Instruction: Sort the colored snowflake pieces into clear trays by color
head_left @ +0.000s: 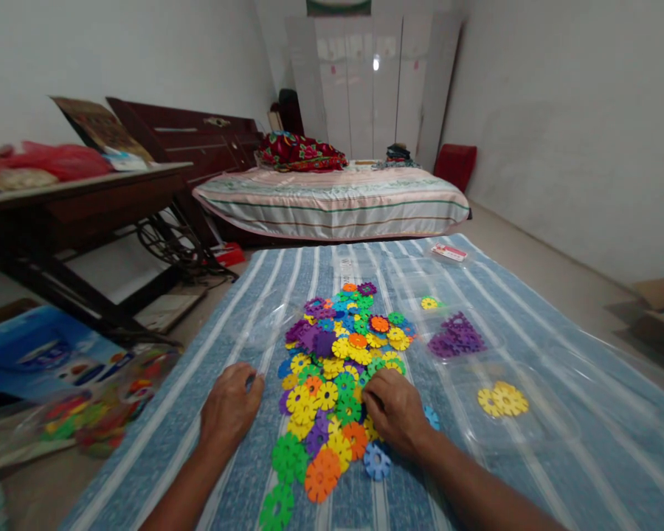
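A heap of notched plastic snowflake discs (346, 383) in yellow, green, purple, orange and blue spreads over the striped cloth. My right hand (395, 409) is at the heap's right edge, fingers closed and pointing down among the discs. Its fingertips are partly hidden, so what they pinch cannot be made out. Left of the heap, my left hand (232, 402) rests on the cloth with its fingers curled in and nothing visible in them. Clear plastic trays stand to the right. One tray holds purple discs (458, 336), a nearer one yellow discs (503, 399).
A farther clear tray holds a yellow disc (429, 303) and a bit of green. Beyond it lies a small red-and-white box (448, 253). Clear plastic (268, 317) lies left of the heap. A bed (332, 199) stands ahead, a sewing-machine table (83, 184) at left.
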`<state>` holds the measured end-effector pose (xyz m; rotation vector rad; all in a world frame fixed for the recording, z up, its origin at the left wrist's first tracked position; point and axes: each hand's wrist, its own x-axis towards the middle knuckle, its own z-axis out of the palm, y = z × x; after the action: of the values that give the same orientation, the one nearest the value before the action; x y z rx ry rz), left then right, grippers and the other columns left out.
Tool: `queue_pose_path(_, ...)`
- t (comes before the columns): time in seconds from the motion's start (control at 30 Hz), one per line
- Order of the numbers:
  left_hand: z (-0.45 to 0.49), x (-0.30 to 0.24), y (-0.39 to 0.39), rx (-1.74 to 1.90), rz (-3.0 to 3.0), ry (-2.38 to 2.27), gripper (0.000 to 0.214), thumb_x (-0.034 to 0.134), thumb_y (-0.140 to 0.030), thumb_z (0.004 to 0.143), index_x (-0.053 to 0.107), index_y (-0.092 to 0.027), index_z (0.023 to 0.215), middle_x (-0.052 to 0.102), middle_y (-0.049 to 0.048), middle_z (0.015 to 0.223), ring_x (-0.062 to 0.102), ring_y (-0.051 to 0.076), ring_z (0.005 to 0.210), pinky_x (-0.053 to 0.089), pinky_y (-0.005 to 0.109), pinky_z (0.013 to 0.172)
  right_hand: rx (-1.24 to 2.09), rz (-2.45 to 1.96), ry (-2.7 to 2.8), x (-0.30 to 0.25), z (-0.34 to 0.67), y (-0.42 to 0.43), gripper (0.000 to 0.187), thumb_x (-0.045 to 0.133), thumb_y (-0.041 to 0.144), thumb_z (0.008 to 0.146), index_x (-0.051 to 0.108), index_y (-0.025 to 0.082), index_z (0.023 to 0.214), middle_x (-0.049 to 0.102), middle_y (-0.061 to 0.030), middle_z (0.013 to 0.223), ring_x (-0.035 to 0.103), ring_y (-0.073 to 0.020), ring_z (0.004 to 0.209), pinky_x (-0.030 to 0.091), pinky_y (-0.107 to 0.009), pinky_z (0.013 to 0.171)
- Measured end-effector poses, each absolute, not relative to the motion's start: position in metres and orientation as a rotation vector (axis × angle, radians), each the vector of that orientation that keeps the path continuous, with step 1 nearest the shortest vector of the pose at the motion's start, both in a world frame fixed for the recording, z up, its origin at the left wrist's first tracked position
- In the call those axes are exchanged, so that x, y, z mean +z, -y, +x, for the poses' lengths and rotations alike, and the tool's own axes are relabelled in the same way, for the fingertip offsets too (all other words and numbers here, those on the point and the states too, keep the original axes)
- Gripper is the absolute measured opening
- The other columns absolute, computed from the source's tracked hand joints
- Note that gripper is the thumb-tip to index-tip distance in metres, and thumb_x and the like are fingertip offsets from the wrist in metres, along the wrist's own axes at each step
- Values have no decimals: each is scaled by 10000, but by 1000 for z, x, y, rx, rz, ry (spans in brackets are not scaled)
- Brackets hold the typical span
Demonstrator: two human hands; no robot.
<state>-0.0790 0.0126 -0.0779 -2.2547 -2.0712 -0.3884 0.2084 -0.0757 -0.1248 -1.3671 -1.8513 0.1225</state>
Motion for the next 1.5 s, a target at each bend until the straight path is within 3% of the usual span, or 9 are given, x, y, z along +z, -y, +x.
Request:
queue_pose_path(0.27,-88,-70,-35,-114,-1911,2309,491,320,-318,895,592,-25,1179,574,220,1252,538,321,1182,422,395,1003,-42,-1317,1874,-128,206,76,248,454,167,928,552,196,701,553,-29,713,489,-154,709,333,-270,654)
queue_pose_path(0.43,-86,-63,-53,-69,-1796,2459,521,263,-349,935,579,-11,1175,538,239,1274,497,344,1230,411,425,986,-216,-1247,1931,-125,200,81,274,422,137,938,553,199,706,558,-30,702,494,-155,687,360,-272,657)
queue_pose_path(0.6,-87,-69,-61,-60,-1775,2436,515,225,-366,950,601,-60,1124,577,211,1223,493,324,1215,410,428,957,-319,-1341,1872,-104,213,84,190,446,156,931,596,206,827,633,-61,905,569,-170,833,428,-277,752)
queue_pose_path(0.87,-84,-61,-54,-111,-1827,2412,536,199,-367,936,603,-56,1102,589,221,1198,493,348,1180,414,450,912,-209,-1863,1716,-55,281,65,131,515,192,888,644,193,913,652,-93,981,612,-216,907,459,-304,785)
queue_pose_path(1.07,-85,-60,-57,-87,-1796,2449,507,222,-365,926,603,-85,1108,594,202,1190,504,334,1183,415,431,906,-179,-2122,1695,-35,308,57,189,519,293,902,670,209,979,680,-70,981,629,-204,911,433,-282,770)
queue_pose_path(1.27,-86,-60,-57,-83,-1813,2445,503,238,-361,922,614,-71,1087,593,216,1164,516,336,1164,416,424,883,-53,-2599,1547,-33,357,32,249,465,324,910,670,187,941,675,-117,1017,630,-232,910,373,-285,660)
queue_pose_path(1.5,-87,-61,-55,-131,-1822,2465,527,197,-364,939,598,-73,1115,566,208,1202,477,348,1209,396,450,927,79,-2561,1597,-52,383,17,248,506,271,882,670,162,1034,681,-105,1019,626,-190,883,353,-247,642)
